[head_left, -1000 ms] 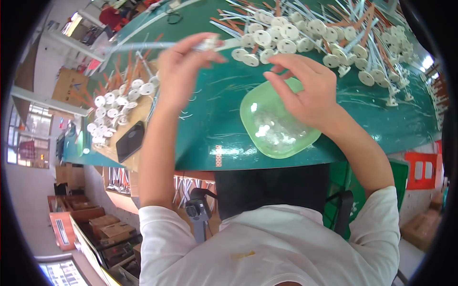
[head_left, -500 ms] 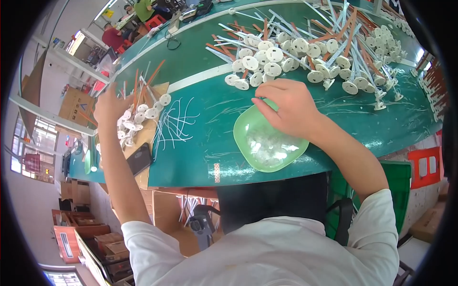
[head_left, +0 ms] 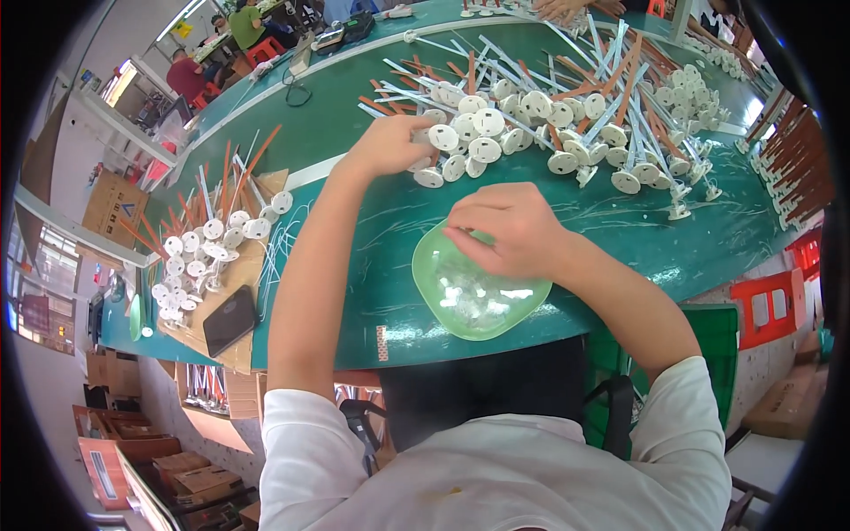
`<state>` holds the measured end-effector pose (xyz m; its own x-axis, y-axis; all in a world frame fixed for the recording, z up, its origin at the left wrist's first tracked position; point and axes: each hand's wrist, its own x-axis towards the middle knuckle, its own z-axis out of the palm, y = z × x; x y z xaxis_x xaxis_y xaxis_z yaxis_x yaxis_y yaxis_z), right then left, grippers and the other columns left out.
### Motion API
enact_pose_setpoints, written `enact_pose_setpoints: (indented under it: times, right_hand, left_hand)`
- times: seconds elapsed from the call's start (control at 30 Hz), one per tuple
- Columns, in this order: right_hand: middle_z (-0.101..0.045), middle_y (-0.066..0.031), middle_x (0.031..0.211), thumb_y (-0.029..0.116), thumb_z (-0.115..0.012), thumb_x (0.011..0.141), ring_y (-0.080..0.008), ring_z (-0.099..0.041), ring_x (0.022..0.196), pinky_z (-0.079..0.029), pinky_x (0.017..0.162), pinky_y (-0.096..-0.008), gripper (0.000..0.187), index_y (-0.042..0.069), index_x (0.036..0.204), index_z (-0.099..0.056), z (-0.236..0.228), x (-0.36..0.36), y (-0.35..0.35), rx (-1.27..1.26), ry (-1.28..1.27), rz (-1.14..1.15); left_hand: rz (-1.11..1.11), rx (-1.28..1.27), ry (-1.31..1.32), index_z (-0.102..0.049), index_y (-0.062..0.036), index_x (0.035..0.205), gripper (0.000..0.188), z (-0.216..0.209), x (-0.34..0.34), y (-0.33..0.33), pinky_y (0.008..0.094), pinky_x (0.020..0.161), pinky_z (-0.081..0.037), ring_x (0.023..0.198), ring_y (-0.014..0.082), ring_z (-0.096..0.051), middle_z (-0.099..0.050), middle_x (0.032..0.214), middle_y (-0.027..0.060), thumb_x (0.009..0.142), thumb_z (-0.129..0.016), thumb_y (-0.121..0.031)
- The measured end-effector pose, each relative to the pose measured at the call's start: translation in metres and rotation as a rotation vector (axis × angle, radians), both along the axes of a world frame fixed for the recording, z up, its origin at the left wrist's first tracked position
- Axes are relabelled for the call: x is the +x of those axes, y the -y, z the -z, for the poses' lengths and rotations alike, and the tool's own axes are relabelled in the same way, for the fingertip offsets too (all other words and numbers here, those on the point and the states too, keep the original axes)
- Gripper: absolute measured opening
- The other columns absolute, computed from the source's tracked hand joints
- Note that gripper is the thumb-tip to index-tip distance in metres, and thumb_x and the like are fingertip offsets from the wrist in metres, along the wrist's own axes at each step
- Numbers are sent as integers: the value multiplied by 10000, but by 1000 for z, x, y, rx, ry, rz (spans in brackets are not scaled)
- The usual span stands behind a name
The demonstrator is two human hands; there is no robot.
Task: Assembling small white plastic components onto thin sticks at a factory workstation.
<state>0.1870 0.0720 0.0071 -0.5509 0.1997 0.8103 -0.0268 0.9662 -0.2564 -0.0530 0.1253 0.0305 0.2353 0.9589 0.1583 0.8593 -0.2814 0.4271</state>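
Observation:
My left hand [head_left: 388, 146] reaches to the left edge of a large pile of white round discs [head_left: 485, 122] with brown and pale strips attached. Its thumb and fingers are apart at the nearest discs, touching the edge of the pile. My right hand [head_left: 506, 228] hovers over a light green bowl [head_left: 478, 305], fingers pinched together. What they hold, if anything, is too small to make out. Small clear or whitish bits lie in the bowl. A smaller group of disc pieces [head_left: 212, 230] rests on cardboard at the left.
A dark phone [head_left: 230, 320] lies on the cardboard [head_left: 199, 332]. Thin white wires [head_left: 282, 239] lie beside it on the green table [head_left: 354, 301]. Other people's hands [head_left: 562, 9] work at the far side. A red stool [head_left: 768, 310] stands at the right.
My left hand has moved right, from the smaller group on the cardboard to the large pile. The right hand stays over the bowl, still pinched. The view has shifted a little.

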Motion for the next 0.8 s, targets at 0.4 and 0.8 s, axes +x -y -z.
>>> enact_pose_setpoints:
  times: [0.4, 0.8]
  right_hand:
    - [-700, -92, 812, 64, -772, 758, -242, -678, 667, -535, 558, -323, 166, 40, 903, -695, -4, 1, -3, -178, -146, 233]
    - [-698, -65, 748, 54, -758, 681, -213, -672, 618, -536, 547, -285, 181, 37, 855, -711, -6, -1, 7, -20, -87, 161]
  left_hand:
    - [-116, 265, 843, -508, -43, 1110, 206, 19, 32, 89, 224, 662, -487, 764, 69, -644, -742, 939, 107, 956, -626, -112]
    - [158, 422, 277, -519, -18, 1373, 678, 26, 63, 133, 367, 708, -536, 831, 342, -691, -698, 983, 178, 718, -672, 62]
